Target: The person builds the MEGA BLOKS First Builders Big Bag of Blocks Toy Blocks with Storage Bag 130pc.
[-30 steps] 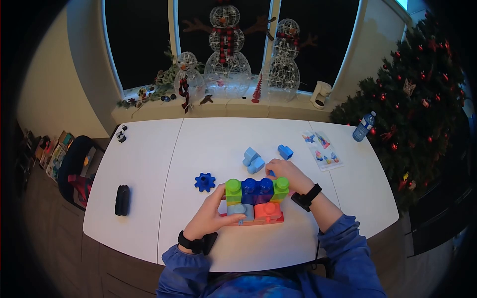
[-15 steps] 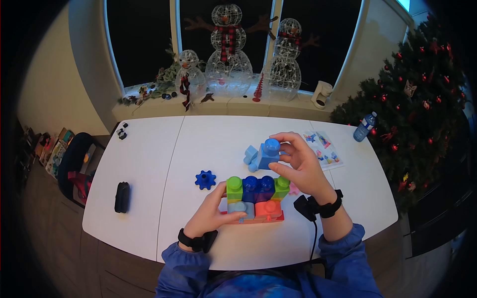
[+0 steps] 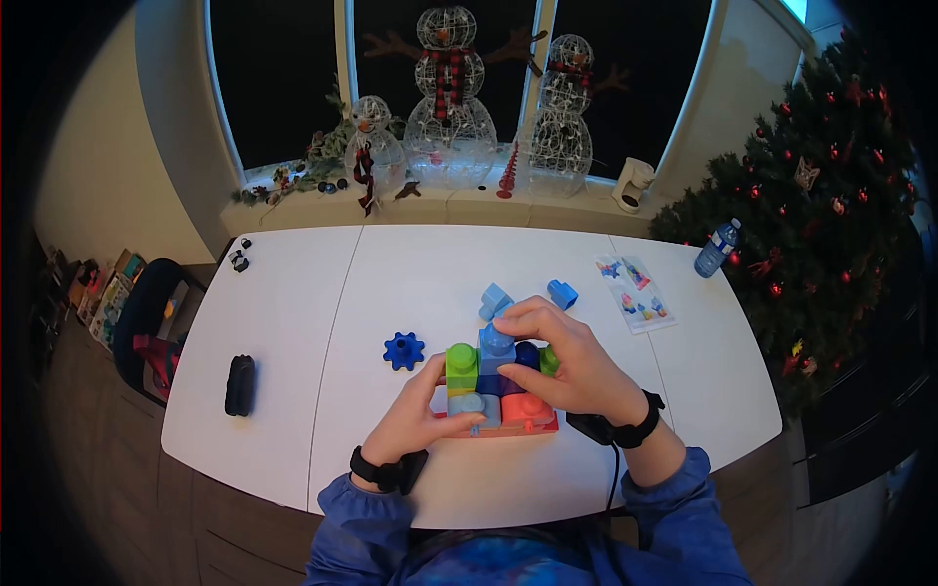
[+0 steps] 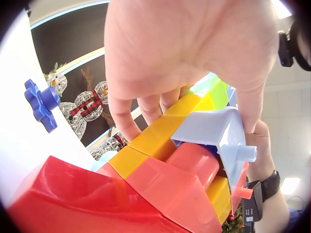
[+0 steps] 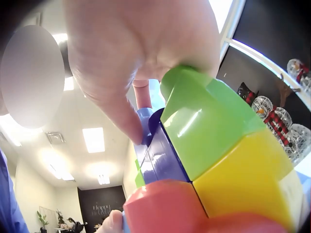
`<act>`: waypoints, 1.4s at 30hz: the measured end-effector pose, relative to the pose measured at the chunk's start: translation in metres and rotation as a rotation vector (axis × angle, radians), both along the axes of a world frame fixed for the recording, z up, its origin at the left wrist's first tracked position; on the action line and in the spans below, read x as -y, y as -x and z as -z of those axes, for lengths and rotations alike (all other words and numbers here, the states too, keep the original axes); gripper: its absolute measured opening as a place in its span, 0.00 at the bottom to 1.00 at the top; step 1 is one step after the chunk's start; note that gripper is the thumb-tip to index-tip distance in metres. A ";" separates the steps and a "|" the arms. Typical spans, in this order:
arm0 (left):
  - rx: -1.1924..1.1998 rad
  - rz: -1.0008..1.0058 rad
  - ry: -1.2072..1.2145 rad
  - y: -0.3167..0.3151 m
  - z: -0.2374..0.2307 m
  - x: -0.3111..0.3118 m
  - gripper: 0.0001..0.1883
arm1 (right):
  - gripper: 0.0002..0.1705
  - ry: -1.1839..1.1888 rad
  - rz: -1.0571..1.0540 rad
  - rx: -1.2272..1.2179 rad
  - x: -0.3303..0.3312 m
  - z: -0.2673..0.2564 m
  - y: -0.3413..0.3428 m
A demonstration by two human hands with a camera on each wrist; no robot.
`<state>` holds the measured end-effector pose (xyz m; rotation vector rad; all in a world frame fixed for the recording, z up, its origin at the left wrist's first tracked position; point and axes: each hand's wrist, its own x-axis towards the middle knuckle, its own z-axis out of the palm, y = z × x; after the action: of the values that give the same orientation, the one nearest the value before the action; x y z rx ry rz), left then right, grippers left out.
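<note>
A stack of toy building blocks stands on the table, with a coral block low in front, a green block, yellow blocks and a red base. My left hand grips its left side, the thumb lying along a grey-blue block and the fingers behind. On top, my right hand pinches a light blue block between thumb and fingers, right over the dark blue blocks. The right hand partly covers the stack's right end.
Beyond the stack lie light blue blocks and a blue block. A blue gear-shaped piece is to the left, a black case farther left. A picture sheet and a water bottle are at the right.
The right hand has picked up the light blue block from behind the stack and brought it left and toward me, onto the stack's top. My left hand has kept its hold.
</note>
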<state>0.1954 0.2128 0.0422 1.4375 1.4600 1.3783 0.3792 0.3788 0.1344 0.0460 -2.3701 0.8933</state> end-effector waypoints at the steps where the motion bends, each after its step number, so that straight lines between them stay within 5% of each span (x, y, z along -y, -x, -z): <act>1: -0.016 -0.005 -0.031 0.000 0.001 -0.001 0.42 | 0.30 -0.004 0.000 0.002 0.000 0.000 0.000; 4: -0.009 -0.010 -0.045 -0.001 -0.001 -0.001 0.39 | 0.27 0.042 -0.068 0.086 -0.008 -0.006 -0.003; 7: -0.016 -0.005 -0.054 0.001 0.002 -0.002 0.39 | 0.23 0.455 -0.049 0.060 -0.031 0.000 -0.004; 11: -0.038 0.018 -0.027 0.003 0.006 -0.003 0.44 | 0.21 0.015 0.489 0.229 -0.104 0.031 0.003; 17: -0.020 0.007 -0.015 0.002 0.004 -0.002 0.44 | 0.25 -0.370 0.757 0.683 -0.165 0.102 0.012; 20: -0.022 0.019 -0.036 0.003 0.007 -0.003 0.44 | 0.20 -0.467 0.761 0.675 -0.180 0.125 0.015; 23: -0.020 0.025 -0.037 0.004 0.007 -0.003 0.44 | 0.22 -0.410 0.733 0.491 -0.182 0.128 0.015; 26: -0.047 -0.004 -0.049 0.001 0.004 -0.002 0.40 | 0.27 -0.084 0.653 0.294 -0.155 0.090 0.015; 29: -0.017 0.015 -0.005 0.002 0.004 -0.001 0.45 | 0.32 0.443 0.472 0.164 -0.106 0.037 0.010; 32: -0.021 0.013 -0.024 0.002 0.004 -0.002 0.45 | 0.36 0.621 0.135 -0.047 -0.062 0.014 -0.003; 36: -0.022 0.016 -0.015 0.002 0.003 -0.001 0.45 | 0.36 0.423 -0.036 -0.187 -0.027 0.012 -0.014; 42: -0.042 0.018 -0.023 0.003 0.005 -0.002 0.46 | 0.30 0.179 0.014 -0.088 -0.013 0.017 -0.020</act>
<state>0.1921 0.2144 0.0373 1.4988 1.4582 1.3653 0.3997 0.3921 0.1179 -0.0026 -2.1989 1.0709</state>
